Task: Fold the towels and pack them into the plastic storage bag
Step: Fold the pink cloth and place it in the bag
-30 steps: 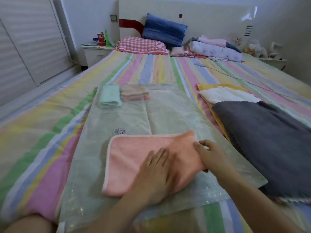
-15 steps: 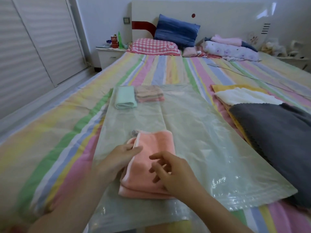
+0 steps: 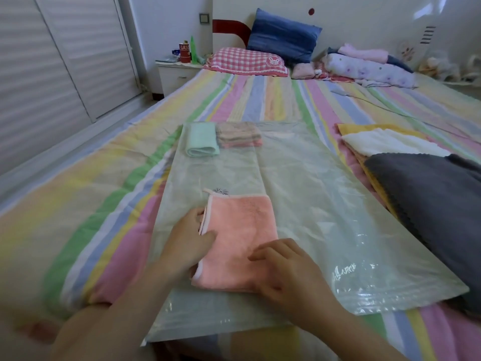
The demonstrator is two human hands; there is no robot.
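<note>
Pinching left edge of folded pink towel with left hand, thumb on top, apparently to keep layers aligned. Pressing near corner flat with right hand, fingers loosely bent, gripping nothing. Resting atop plastic storage bag, not yet inside

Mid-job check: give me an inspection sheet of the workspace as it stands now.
Surface: striped bed, with the bag lying flat on it.
Job's things: pink towel folded on the bag; green towel and striped towel folded at the bag's far end; yellow towel, white towel and grey towel stacked to the right.
Clutter: pillows and rolled bedding at the headboard.
Hands: left hand grips the pink towel's left edge; right hand rests on its near right corner.
Cables: thin cable across the sheet, far right.
Surroundings: nightstand with a can; sliding doors on the left.
</note>
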